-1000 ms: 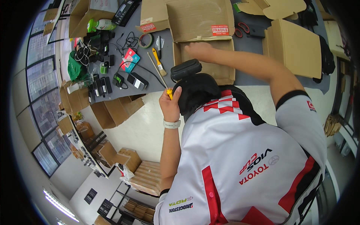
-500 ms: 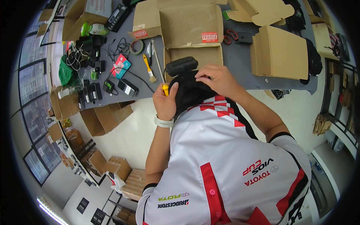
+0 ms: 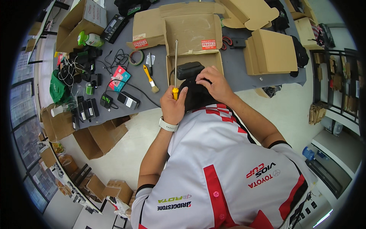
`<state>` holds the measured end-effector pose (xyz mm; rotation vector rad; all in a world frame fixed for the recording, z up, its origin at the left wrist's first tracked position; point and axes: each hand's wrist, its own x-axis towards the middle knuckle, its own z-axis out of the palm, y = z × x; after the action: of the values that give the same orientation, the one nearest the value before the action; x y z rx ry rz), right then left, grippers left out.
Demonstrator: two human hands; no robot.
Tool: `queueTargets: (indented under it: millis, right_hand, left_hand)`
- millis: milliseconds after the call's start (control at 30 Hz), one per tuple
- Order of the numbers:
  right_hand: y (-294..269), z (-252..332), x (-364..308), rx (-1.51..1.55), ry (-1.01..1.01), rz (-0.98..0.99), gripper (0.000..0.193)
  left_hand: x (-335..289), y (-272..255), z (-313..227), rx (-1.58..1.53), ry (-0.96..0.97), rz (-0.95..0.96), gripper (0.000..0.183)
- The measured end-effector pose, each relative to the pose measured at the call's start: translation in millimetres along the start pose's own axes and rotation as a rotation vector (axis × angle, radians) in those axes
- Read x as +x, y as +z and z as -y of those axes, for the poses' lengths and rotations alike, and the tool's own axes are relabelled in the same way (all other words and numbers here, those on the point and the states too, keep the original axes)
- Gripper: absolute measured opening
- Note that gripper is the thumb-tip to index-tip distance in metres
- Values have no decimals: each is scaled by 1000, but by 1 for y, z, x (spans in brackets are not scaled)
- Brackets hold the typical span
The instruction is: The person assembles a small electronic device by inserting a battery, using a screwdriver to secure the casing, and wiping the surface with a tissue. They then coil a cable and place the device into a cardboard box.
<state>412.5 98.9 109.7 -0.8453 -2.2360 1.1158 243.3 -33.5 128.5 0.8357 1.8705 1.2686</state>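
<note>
My left hand [image 3: 173,108] is closed around the yellow handle of a long screwdriver [image 3: 175,91], whose metal shaft points away from me over the open box. The same hand rests at the left side of a black, soft-looking item [image 3: 196,94] in front of my body. A black rounded block [image 3: 190,70] sits at the far end of that item. My right hand [image 3: 217,84] has its thumb and fingers pinched together at the right of the black item. Whatever lies between those fingertips is too small to make out.
An open cardboard box [image 3: 190,32] lies on the grey table just beyond my hands. To its left are a paintbrush [image 3: 151,79], a tape roll [image 3: 136,57], cables and a black adapter [image 3: 129,100]. Red-handled scissors [image 3: 226,42] and a cardboard carton [image 3: 271,52] are right.
The screwdriver has swung from leaning left to nearly straight ahead. My view has shifted slightly; both hands stay at the black item, the right one still pinched.
</note>
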Motion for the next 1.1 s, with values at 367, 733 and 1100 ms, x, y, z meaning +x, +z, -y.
queueTargets:
  millis: [367,733,1100]
  right_hand:
    - [34,-12,-35,661,561,-179,37]
    - [28,3,-44,866,559,-223,67]
    - [1,-23,-15,840,394,-144,62]
  left_hand:
    - [5,-33,15,-64,109,215,27]
    - [8,-33,23,-78,175,347,26]
    - [10,0,7,-61,166,196,28]
